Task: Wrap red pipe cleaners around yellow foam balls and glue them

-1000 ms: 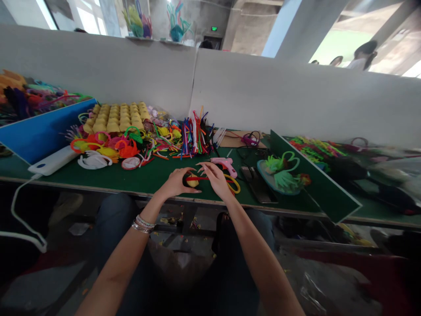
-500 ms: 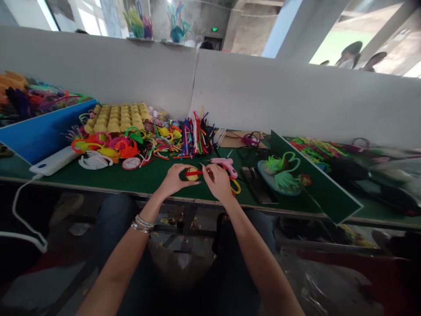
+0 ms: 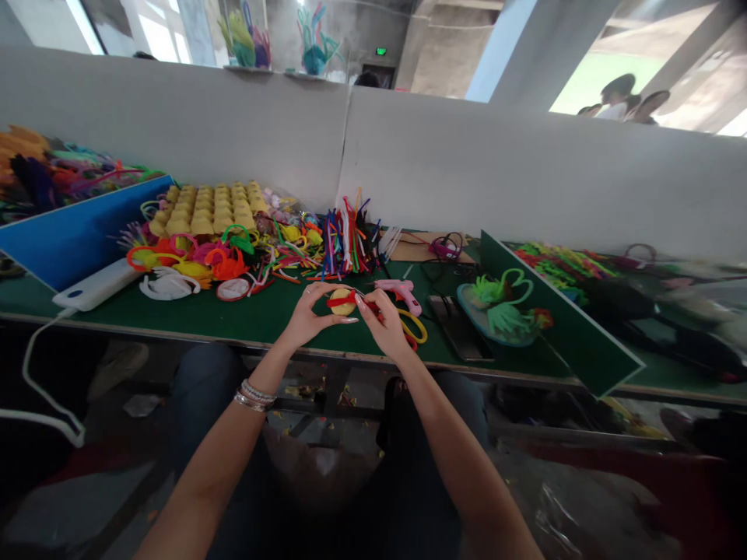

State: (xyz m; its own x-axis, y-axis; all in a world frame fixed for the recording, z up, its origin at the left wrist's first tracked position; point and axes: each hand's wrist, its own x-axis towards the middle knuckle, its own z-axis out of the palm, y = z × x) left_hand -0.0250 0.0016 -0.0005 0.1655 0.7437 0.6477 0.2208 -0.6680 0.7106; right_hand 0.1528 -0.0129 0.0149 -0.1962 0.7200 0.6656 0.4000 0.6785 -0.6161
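Green work surface (image 3: 262, 315) runs across the view beneath my hands, with a yellow egg tray (image 3: 207, 208) toward its back left. Both my forearms (image 3: 227, 443) reach forward and inward, converging near the front edge. My left hand (image 3: 306, 319) forms a sideways C, fingers above and thumb stretched below; my right hand (image 3: 382, 317) faces it, fingers narrowed in a pinch. A pink hot-glue gun (image 3: 408, 295) lies just beyond the right hand. Between my hands sits a yellow rounded piece (image 3: 344, 311), held in the left fingers, with a red strip (image 3: 337, 302) laid across it and running into my right fingers, which grip it. The work appears partway along: the strip crosses the piece, but its right end is not yet released. Whether any is stuck down, I cannot tell.
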